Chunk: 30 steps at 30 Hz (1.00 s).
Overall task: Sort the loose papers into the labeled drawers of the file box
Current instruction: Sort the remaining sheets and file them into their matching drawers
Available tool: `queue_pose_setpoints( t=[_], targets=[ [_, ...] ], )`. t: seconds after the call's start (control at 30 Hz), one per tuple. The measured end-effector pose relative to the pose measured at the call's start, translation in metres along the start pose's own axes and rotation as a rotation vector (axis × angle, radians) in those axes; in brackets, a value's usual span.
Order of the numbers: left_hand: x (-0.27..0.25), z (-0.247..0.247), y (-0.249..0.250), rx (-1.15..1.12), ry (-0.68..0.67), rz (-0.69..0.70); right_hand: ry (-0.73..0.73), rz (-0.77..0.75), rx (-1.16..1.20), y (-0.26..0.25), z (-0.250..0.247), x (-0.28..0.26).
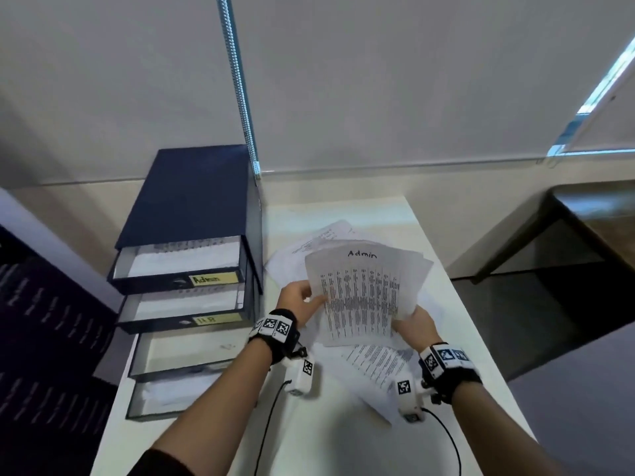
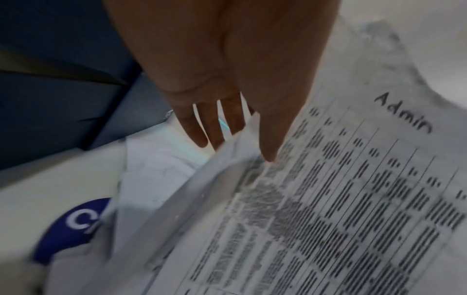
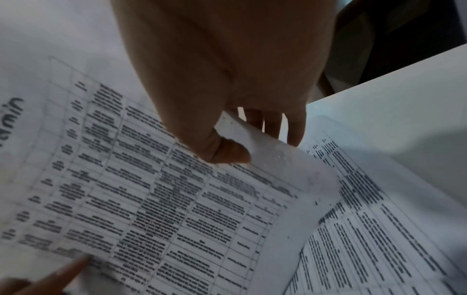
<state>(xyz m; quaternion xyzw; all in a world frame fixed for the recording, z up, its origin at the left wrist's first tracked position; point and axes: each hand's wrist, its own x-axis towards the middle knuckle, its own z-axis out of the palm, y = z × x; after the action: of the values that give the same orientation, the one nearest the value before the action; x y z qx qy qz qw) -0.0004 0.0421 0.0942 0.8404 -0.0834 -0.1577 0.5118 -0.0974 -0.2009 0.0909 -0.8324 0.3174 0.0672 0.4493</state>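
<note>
The person is holding a fanned bundle of sheets (image 1: 364,297) up over the worktop (image 1: 343,441), just right of the file box (image 1: 192,201). The left hand (image 1: 302,298) is pinching the bundle's left edge, thumb on the printed face and fingers behind, and the right hand (image 1: 417,326) is gripping the lower right corner the same way, thumb on top and fingers curled underneath. The front sheet is carrying a handwritten "Admin" heading, so it appears to belong in the top drawer (image 1: 178,266), whose label reads the same. That drawer is standing open with paper already in it, and the second drawer (image 1: 185,309), whose label is too blurred to read surely, is also holding sheets; the two lower drawers (image 1: 178,359) are pulled out, their labels hidden. The job looks partly done: more loose papers (image 1: 374,369) are lying scattered on the worktop beneath and behind the raised bundle, still waiting to be filed. The bundle is standing nearly upright, its long axis running from the person toward the wall, heading edge farthest away and printed face turned to the person.
</note>
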Motion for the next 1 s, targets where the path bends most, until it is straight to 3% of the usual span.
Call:
queue_pose_setpoints(
  t=[0.13,0.23,0.33,0.43,0.53,0.67,0.77,0.87,0.93,1.0],
  targets=[
    [-0.028,-0.025,0.011,-0.130,0.067,0.036,-0.011,-0.078,0.020,-0.032,0.004,-0.020],
    [-0.045,-0.065,0.023,-0.193,0.183,0.090,-0.035,-0.275,0.072,-0.068,0.003,-0.038],
    [-0.068,-0.115,0.033,-0.243,0.344,0.120,-0.165,-0.498,0.187,-0.109,0.010,-0.060],
    [-0.097,-0.166,0.033,-0.255,0.468,0.147,-0.331,-0.627,0.256,-0.147,0.033,-0.091],
    [-0.126,-0.211,0.015,-0.195,0.530,0.108,-0.480,-0.704,0.130,-0.176,0.062,-0.121],
    [-0.160,-0.254,-0.024,-0.227,0.561,0.007,-0.692,-0.594,0.045,-0.190,0.111,-0.138],
    [-0.183,-0.284,-0.043,-0.178,0.563,-0.129,-0.761,-0.420,0.209,-0.201,0.143,-0.148],
    [-0.199,-0.302,-0.055,-0.204,0.375,-0.195,-0.737,-0.240,0.364,-0.212,0.156,-0.147],
    [-0.205,-0.308,-0.063,-0.217,0.231,-0.191,-0.688,-0.212,0.358,-0.218,0.158,-0.139],
    [-0.206,-0.309,-0.063,-0.229,0.170,-0.144,-0.657,-0.205,0.354,-0.228,0.157,-0.132]
  ],
)
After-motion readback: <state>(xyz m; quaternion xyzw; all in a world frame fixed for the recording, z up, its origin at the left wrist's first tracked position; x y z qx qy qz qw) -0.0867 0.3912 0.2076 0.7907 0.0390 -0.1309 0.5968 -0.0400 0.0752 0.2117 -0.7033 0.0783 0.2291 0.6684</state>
